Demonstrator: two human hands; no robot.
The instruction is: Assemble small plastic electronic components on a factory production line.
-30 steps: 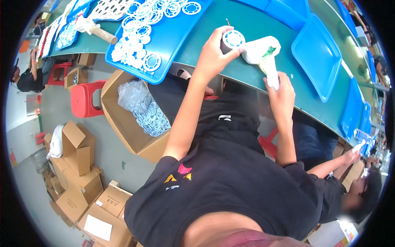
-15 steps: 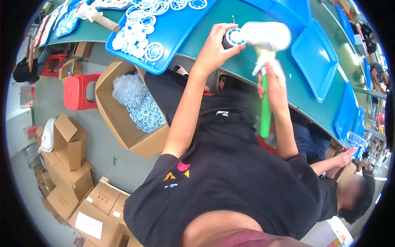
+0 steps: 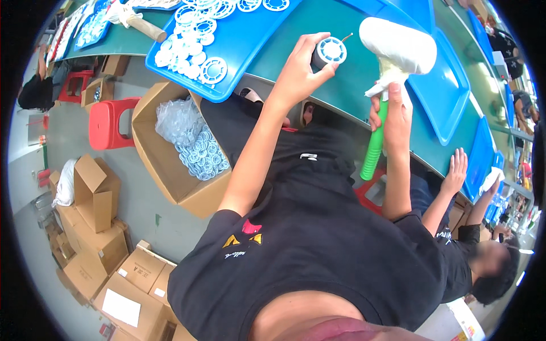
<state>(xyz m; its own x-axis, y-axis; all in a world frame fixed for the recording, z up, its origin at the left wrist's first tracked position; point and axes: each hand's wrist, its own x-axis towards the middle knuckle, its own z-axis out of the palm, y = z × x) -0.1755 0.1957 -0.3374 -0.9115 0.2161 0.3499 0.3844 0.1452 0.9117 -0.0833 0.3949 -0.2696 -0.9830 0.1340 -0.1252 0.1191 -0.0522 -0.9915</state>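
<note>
My left hand (image 3: 302,71) grips a small round part (image 3: 330,51) by its dark side, over the green table. A white ring with slots forms its face, and a thin brownish wire sticks out beside it. In my right hand (image 3: 393,116) is a mallet (image 3: 398,45) with a white wrapped head and a ribbed green handle, its fingers closed round the grip. The mallet's head is raised to the right of the round part, apart from it. To the left lies a blue tray (image 3: 242,54) with many loose white slotted rings (image 3: 213,70).
An open cardboard box (image 3: 165,165) with pale blue rings and plastic bags stands left of my legs, beside a red stool (image 3: 108,124). Another mallet (image 3: 145,27) lies at the far left. More blue trays (image 3: 446,96) lie to the right, where a co-worker (image 3: 449,187) sits.
The mallet has moved away from the round part, up and to the right. My left hand has barely moved. The co-worker's arms have shifted.
</note>
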